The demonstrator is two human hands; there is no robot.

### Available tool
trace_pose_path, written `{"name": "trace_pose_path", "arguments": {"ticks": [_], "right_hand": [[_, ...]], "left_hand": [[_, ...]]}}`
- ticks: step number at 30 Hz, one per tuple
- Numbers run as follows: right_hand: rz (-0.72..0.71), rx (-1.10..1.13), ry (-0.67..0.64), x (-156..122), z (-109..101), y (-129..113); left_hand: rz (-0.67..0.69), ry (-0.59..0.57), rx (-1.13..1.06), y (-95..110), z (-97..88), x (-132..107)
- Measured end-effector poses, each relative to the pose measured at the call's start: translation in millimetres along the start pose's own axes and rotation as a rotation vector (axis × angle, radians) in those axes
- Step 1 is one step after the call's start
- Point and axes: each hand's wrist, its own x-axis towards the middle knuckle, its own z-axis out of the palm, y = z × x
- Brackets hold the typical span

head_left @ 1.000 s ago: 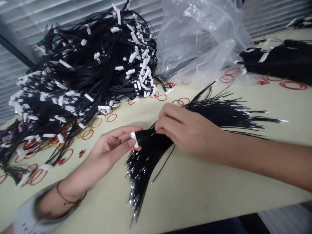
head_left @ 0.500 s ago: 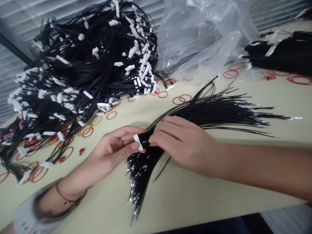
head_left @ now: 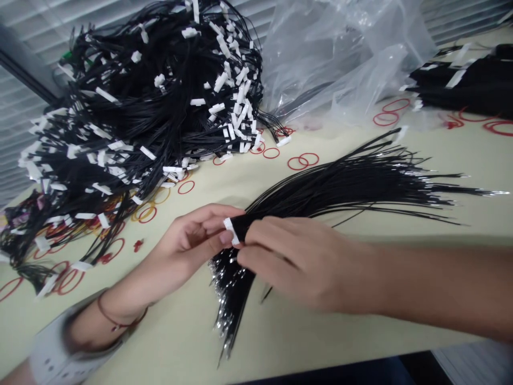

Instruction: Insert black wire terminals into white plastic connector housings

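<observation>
My left hand pinches a white plastic connector between thumb and fingertips. Thin black wires run from that connector in a dense bundle. One part fans out to the right and another hangs down toward me, their bare tips glinting. My right hand lies across the bundle just beside the connector, fingers closed on the wires. A thin cord bracelet circles my left wrist. The right hand hides the wires directly beneath it.
A large heap of black wires with white connectors covers the back left of the pale table. Behind it lie a crumpled clear plastic bag and a bundled wire batch. Red rubber bands are scattered about.
My right hand has slid left along the bundle, closer to the connector. The wires fanning right have swung slightly upward, and the view has shifted a little.
</observation>
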Motion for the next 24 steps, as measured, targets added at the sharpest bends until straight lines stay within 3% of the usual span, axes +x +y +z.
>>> {"name": "trace_pose_path", "arguments": {"ticks": [7,24], "right_hand": [[0.182,0.046,-0.062,-2.7,6.1,11.1],[0.129,0.194,-0.015,-11.2,10.4,17.6]], "left_hand": [[-0.024,-0.035,0.025,-2.7,-2.6,-0.7],[0.012,-0.061,0.037,-4.9,-2.9,-0.5]]}}
